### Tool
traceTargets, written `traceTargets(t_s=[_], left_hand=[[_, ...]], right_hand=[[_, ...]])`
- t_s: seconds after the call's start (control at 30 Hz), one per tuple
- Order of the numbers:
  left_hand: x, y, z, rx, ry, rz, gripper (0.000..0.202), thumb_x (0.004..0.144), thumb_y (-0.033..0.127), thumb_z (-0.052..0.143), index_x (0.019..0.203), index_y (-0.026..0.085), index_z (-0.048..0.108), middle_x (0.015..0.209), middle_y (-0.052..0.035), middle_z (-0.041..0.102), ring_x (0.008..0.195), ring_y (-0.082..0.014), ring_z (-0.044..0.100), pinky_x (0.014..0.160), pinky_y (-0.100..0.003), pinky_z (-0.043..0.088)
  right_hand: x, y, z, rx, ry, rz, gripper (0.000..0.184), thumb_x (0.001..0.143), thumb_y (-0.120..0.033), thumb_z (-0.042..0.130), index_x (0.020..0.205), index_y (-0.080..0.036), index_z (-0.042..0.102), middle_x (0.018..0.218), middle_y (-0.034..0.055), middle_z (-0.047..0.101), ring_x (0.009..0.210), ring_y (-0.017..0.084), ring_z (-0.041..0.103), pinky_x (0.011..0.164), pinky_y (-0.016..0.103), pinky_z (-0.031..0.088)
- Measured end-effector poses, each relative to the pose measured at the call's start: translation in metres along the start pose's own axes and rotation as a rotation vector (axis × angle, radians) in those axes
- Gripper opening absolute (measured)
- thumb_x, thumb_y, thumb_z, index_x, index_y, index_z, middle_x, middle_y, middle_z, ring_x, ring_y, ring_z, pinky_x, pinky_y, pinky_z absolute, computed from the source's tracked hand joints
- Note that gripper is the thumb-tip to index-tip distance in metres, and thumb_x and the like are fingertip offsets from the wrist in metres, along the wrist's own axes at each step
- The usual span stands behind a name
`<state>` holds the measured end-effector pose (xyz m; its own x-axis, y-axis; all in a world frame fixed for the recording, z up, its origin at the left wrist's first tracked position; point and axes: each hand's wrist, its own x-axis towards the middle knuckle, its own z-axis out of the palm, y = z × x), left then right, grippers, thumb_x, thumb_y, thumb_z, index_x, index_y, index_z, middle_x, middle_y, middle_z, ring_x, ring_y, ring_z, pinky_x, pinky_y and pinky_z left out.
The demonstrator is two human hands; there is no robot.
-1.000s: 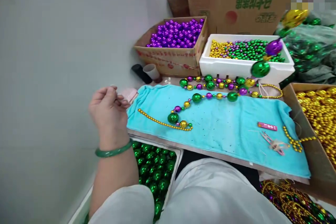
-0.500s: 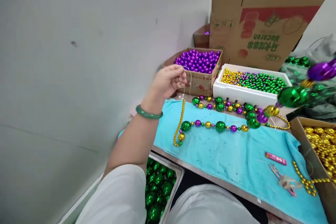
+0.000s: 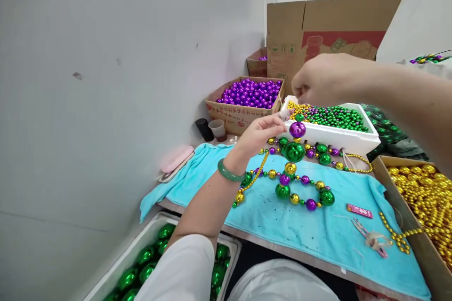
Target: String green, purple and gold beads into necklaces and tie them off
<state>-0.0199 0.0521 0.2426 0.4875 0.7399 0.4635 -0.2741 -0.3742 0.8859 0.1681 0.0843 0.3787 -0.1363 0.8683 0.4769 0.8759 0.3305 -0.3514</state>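
My left hand (image 3: 263, 134), with a green bangle (image 3: 230, 172) at its wrist, pinches a thin clear cord; a chain of small gold beads (image 3: 260, 170) hangs just below it. Opposite, my right hand (image 3: 318, 80) is closed at the top of a bead strand (image 3: 294, 152), its fingertips partly hidden. Large green, purple and gold beads dangle from that hand, and the strand's lower part curves over the blue towel (image 3: 282, 221). My left fingertips are close beside the upper purple bead.
Behind the towel stand a carton of purple beads (image 3: 243, 112) and a white foam box (image 3: 339, 137) of mixed beads. Gold beads fill a carton (image 3: 384, 183) at right; green ones lie in a bin (image 3: 235, 249) below. A pink packet (image 3: 359, 210) and hair clip (image 3: 374, 241) rest on the towel.
My right hand has come into view from the right, bringing the strand's upper end towards my left hand. My left hand has moved right and slightly down. The view has shifted too.
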Motion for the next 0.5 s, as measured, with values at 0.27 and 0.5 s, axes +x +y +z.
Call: traceTargets(t_s=[0.27,0.5], left_hand=[[-0.007,-0.014,0.004,-0.002,-0.111,-0.005,0.019,0.078,0.039,0.07,0.074,0.021,0.068,0.088,-0.0043,0.065,0.1,-0.0202,0.059,0.095,-0.039,0.043],[-0.009,-0.014,0.0,-0.139,-0.105,-0.047,0.03,0.071,0.046,0.075,0.067,0.02,0.062,0.099,-0.0052,0.063,0.103,-0.0222,0.058,0.092,-0.04,0.046]], right_hand=[[-0.033,-0.073,-0.05,-0.588,-0.073,-0.217,0.021,0.079,-0.016,0.056,0.093,-0.017,0.072,0.091,0.0054,0.069,0.105,0.035,0.061,0.073,0.048,0.044],[-0.016,-0.061,-0.054,-0.613,0.029,-0.227,0.054,0.07,-0.048,0.046,0.098,-0.012,0.075,0.097,0.01,0.071,0.103,0.037,0.059,0.062,0.045,0.037]])
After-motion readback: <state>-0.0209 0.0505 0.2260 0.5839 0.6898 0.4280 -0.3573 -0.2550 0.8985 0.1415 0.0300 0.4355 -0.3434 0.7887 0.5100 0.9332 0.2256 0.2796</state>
